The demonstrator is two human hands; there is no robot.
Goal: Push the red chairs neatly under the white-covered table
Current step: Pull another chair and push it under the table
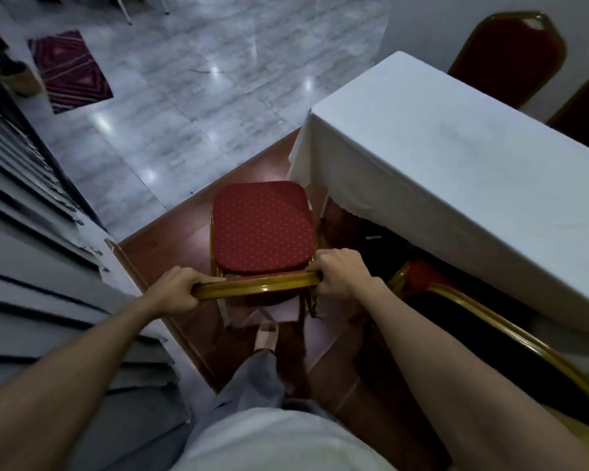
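A red chair (261,229) with a dotted cushion and gold frame stands in front of me, beside the near left corner of the white-covered table (456,171). My left hand (177,292) grips the left end of the chair's gold top rail. My right hand (342,271) grips the right end. The seat lies outside the table, left of the hanging cloth. A second red chair (463,300) sits partly under the table at my right, its gold back rail showing. Two more red chair backs (507,56) rise behind the table's far side.
A white slatted wall or shutter (31,212) runs close along my left. The chair stands on a reddish-brown raised floor (170,239) whose edge borders glossy grey tiles (191,96). A patterned rug (70,71) lies far left. My foot (267,336) is just behind the chair.
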